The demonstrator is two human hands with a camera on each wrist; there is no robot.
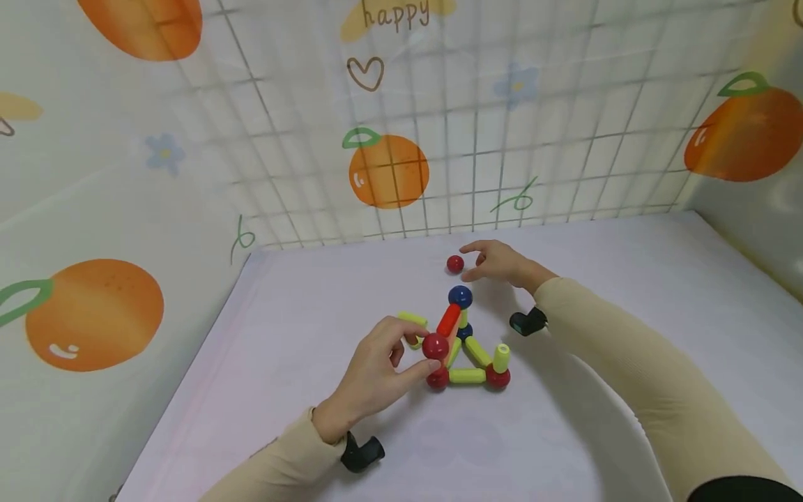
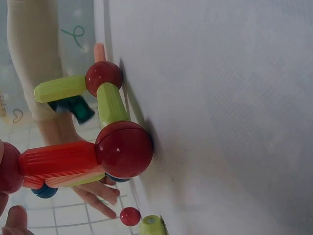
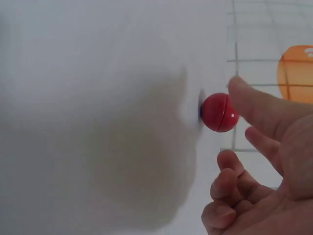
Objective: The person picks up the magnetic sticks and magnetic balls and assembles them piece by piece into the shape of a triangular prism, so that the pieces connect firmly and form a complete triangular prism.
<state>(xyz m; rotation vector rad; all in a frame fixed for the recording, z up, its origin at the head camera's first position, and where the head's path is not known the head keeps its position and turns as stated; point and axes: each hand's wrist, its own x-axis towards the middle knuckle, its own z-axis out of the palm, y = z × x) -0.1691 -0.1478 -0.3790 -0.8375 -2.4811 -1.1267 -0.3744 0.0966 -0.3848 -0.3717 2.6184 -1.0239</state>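
My left hand (image 1: 375,366) holds the upper red ball (image 1: 435,346) of a rod-and-ball construction between thumb and fingers. A red rod (image 1: 448,320) joins that ball to the upper blue ball (image 1: 461,297). In the left wrist view, another red rod (image 2: 59,159) links the held ball to a lower red ball (image 2: 124,150). Yellow-green rods (image 1: 468,376) form the base, and one stands up from the right red ball (image 1: 498,377). Behind the construction, my right hand (image 1: 498,263) has thumb and forefinger spread near a loose red ball (image 1: 454,264), apparently without touching it.
Yellow-green sticks (image 1: 413,318) lie left of the construction, partly behind the left hand. A white sheet covers the table (image 1: 314,293). At its back edge stands a grid panel (image 1: 477,167) behind a printed curtain with oranges. Dark devices (image 1: 362,453) sit at both wrists.
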